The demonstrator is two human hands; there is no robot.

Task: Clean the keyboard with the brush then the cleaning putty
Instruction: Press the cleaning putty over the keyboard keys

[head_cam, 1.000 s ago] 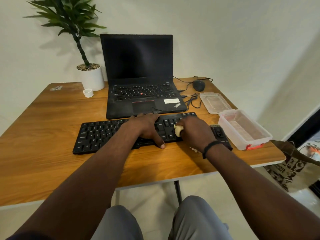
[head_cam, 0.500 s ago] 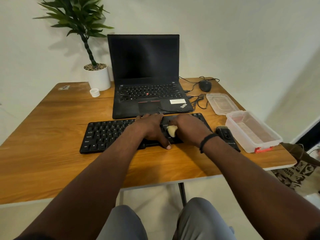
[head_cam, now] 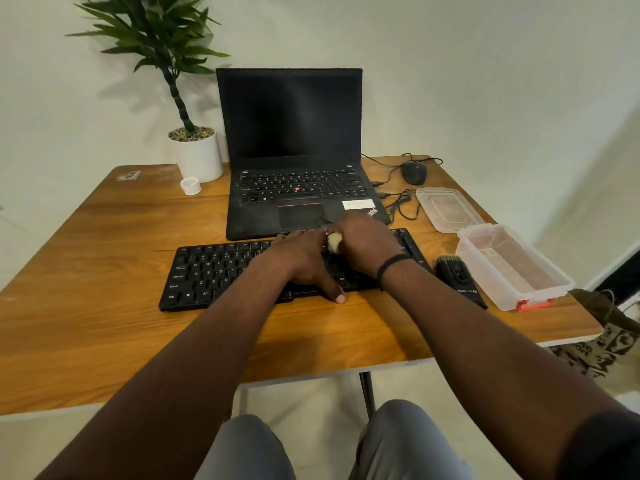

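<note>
A black keyboard (head_cam: 214,271) lies on the wooden table (head_cam: 104,306) in front of a laptop. My right hand (head_cam: 363,242) grips a pale lump of cleaning putty (head_cam: 334,242) and holds it down on the keys right of the keyboard's middle. My left hand (head_cam: 304,261) rests flat on the keyboard just left of it, with the thumb reaching over the front edge. A black brush (head_cam: 457,275) lies on the table just right of the keyboard.
An open black laptop (head_cam: 298,161) stands behind the keyboard. A clear plastic box (head_cam: 512,268) and its lid (head_cam: 446,209) sit at the right, a mouse (head_cam: 414,172) with cables behind them. At the back left are a potted plant (head_cam: 197,150) and a small white cap (head_cam: 190,186).
My right hand has slid the putty leftward and away across the keys, from near the keyboard's right end towards its middle and back row. My left hand stayed on the keyboard.
</note>
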